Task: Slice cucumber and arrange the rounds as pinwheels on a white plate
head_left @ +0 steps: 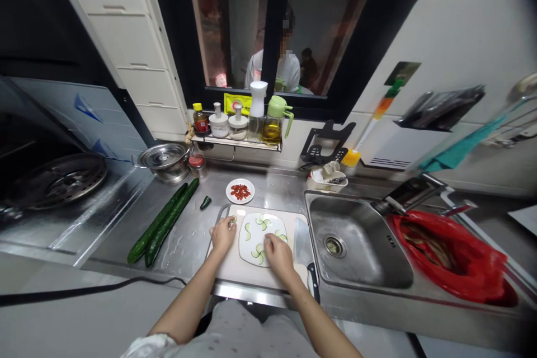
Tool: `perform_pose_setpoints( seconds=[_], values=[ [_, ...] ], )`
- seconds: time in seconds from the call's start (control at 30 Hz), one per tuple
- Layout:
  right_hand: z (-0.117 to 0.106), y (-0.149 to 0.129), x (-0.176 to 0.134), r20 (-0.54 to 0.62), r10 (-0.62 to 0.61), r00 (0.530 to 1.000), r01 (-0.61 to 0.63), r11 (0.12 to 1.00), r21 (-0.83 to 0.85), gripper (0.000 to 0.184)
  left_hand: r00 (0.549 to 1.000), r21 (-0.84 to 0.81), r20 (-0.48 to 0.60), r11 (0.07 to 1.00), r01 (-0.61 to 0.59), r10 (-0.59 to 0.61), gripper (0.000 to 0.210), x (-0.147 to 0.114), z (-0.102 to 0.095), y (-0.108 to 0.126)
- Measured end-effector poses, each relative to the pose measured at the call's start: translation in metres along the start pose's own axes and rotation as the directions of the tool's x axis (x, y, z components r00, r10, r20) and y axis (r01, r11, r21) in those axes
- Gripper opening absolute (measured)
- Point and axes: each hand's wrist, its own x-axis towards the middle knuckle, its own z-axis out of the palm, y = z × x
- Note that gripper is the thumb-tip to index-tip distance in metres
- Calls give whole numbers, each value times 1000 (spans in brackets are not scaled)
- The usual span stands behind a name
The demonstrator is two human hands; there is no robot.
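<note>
A white squarish plate (253, 242) lies on the pale cutting board (235, 275), with thin cucumber slices (259, 254) arranged on it in curved, flower-like groups. My left hand (223, 234) is at the board's left side, its fingers pinched at a small cucumber slice (234, 218) just off the plate. Over the plate's right part, my right hand (278, 256) has its thumb and fingertips drawn together beside the slices. Whatever those fingertips hold is too small to make out. A kitchen knife (301, 239) with a black handle rests along the board's right edge.
Two long cucumbers (163, 226) and a cut cucumber end (205, 202) lie left. Behind the board sits a small plate of red bits (240, 192). The sink (356, 240) is right, beside a red plastic bag (457, 257). A lidded steel pot (164, 161) stands back left.
</note>
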Motion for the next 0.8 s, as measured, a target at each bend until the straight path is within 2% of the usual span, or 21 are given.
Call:
perform_pose_setpoints(
  seconds=[0.1, 0.2, 0.5, 0.67, 0.8],
  values=[
    [-5, 17, -8, -66, 39, 997, -32, 995, 92, 37, 998, 40, 0, 997, 67, -67, 29, 3, -4, -12],
    [-8, 29, -14, -113, 51, 992, -35, 989, 140, 38, 996, 72, 19, 994, 84, -86, 29, 6, -7, -18],
    [-9, 40, -22, -177, 82, 981, -47, 980, 193, 41, 999, 232, 28, 972, -31, 25, 39, 17, -7, -3],
    [-11, 45, -25, -201, 53, 978, -2, 969, 246, 41, 998, 304, 48, 951, -64, 52, 32, 23, -4, -1],
    [-14, 49, -29, -215, 51, 975, 10, 961, 275, 40, 999, 269, 41, 962, -43, 33, 24, 28, -3, -1]
  ],
)
